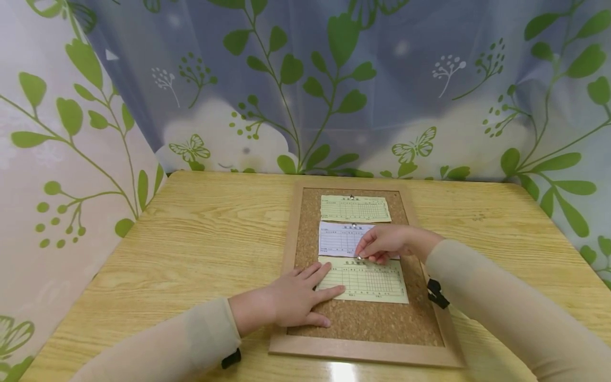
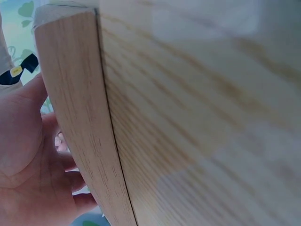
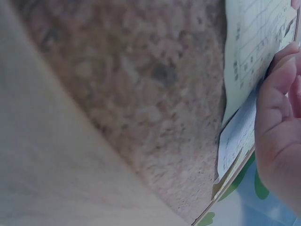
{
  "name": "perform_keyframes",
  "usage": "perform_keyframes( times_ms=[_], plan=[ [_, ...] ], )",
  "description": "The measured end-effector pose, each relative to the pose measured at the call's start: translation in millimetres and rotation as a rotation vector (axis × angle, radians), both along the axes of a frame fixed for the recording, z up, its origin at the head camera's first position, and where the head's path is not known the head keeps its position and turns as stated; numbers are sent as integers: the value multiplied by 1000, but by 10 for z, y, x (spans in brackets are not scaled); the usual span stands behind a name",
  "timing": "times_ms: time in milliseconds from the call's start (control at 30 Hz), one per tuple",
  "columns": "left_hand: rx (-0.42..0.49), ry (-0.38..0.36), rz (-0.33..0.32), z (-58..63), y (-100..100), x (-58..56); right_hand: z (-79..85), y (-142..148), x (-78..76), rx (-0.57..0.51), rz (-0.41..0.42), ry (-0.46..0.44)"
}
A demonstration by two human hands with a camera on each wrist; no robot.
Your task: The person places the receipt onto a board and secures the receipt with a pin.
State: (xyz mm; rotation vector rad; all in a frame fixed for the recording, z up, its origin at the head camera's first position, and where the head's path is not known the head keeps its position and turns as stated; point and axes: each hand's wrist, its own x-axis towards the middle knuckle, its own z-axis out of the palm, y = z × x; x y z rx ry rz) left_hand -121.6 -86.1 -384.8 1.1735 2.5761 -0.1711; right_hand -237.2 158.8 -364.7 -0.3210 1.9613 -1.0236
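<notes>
A wood-framed cork board point(image 1: 372, 324) lies on the table. Three printed paper slips run down it: a yellow one point(image 1: 341, 212) at the top, a white one point(image 1: 334, 241) in the middle, a yellow one point(image 1: 377, 289) lowest. My left hand point(image 1: 296, 298) rests with spread, straight fingers across the left part of the lowest slip and the bare cork. With thumb and forefinger, my right hand point(image 1: 385, 241) pinches a small silvery push pin point(image 1: 359, 258) at that slip's top edge, covering the right part of the white slip. The right wrist view shows the curled fingers point(image 3: 277, 89) beside the slips.
One silvery pin point(image 1: 352, 197) sits at the top slip's upper edge, another point(image 1: 354, 225) at the white slip's. The wooden table point(image 1: 215, 228) extends around the board. Patterned cloth point(image 1: 329, 106) hangs behind and at the sides. The board's wooden frame point(image 2: 80, 94) fills part of the left wrist view.
</notes>
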Motion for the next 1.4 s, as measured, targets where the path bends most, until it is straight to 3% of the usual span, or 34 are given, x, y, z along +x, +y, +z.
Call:
perform_keyframes(
  times_ms=[500, 1000, 1200, 1400],
  plan=[
    [12, 3, -2, -4, 3, 4, 19, -75, 24, 64, -2, 68],
    [9, -5, 7, 22, 1, 14, 45, -212, 187, 210, 40, 405],
    [7, -5, 14, 25, 2, 19, 45, -223, 214, 215, 37, 441],
    [10, -17, 13, 15, 1, 18, 46, -206, 213, 209, 13, 417]
  ],
)
